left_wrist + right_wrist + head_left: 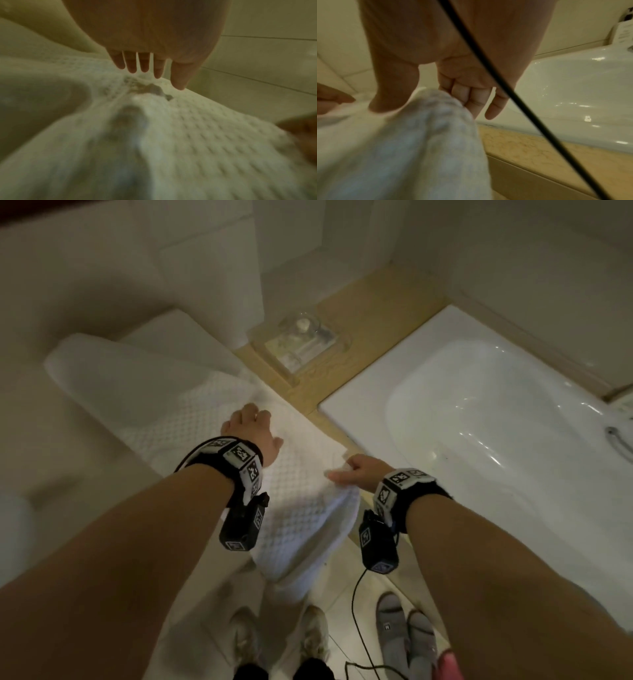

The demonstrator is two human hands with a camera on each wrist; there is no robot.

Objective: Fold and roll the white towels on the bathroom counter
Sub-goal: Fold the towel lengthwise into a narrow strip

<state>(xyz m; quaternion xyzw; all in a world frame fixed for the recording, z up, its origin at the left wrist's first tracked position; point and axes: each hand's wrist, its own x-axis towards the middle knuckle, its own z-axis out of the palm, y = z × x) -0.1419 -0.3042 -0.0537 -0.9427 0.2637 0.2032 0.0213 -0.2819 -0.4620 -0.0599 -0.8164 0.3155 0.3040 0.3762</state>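
A white waffle-weave towel [301, 508] lies across the beige counter [342, 385] and hangs over its front edge. My left hand [251, 428] rests on the towel's far part, its fingers [144, 65] pointing straight down with the tips touching the cloth [188, 135]. My right hand [354, 472] holds the towel's right edge. In the right wrist view the thumb and curled fingers [467, 97] pinch a bunched fold of the towel [419, 135]. Behind it at the left lies smoother white folded cloth [113, 378].
A white sink basin [496, 440] sits in the counter to the right, with a metal fitting [616, 440] at its far edge. A clear glass tray [301, 344] stands at the back. A black cable [356, 611] hangs from my right wrist. Shoes [404, 635] are on the floor.
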